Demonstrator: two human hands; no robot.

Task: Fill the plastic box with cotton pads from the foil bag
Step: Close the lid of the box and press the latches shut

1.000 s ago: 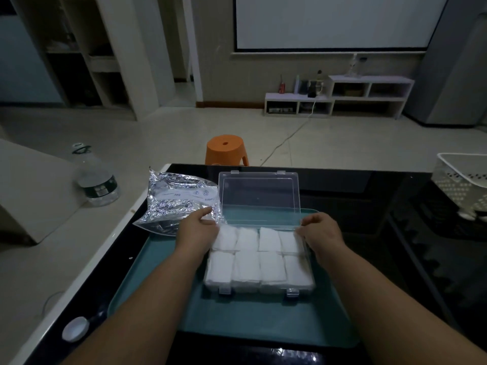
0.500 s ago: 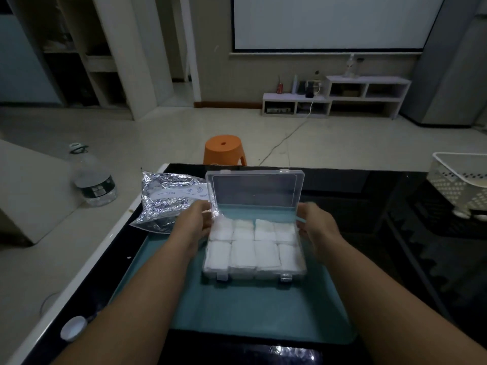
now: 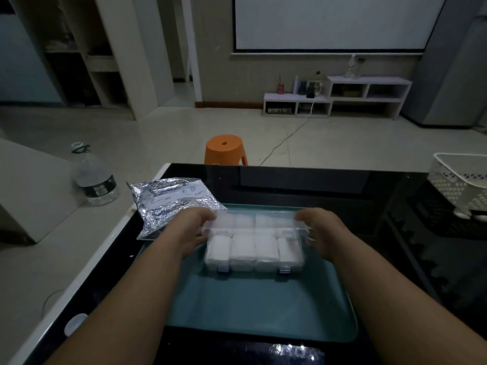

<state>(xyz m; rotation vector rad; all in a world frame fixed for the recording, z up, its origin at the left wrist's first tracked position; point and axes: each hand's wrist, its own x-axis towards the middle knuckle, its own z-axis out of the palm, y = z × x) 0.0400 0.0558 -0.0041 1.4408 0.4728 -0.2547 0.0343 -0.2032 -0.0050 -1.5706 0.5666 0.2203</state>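
I observe the plastic box [image 3: 285, 271] on the teal tray [image 3: 263, 306], which rests on the black table [image 3: 303, 185]. White cotton pads [image 3: 243, 248] fill its compartments. The clear lid [image 3: 254, 222] stands tilted partway over the rear row. The left hand [image 3: 193, 229] grips the lid's left end; the right hand [image 3: 321, 230] grips its right end. The foil bag [image 3: 168, 204] lies just left of the box, beside the left hand.

Dimly lit room: pale tiled floor [image 3: 131, 133], white projection screen [image 3: 329, 22] on the far wall, low white shelf unit [image 3: 369, 93] beneath, orange stool [image 3: 225, 150] behind the black table [image 3: 290, 185].
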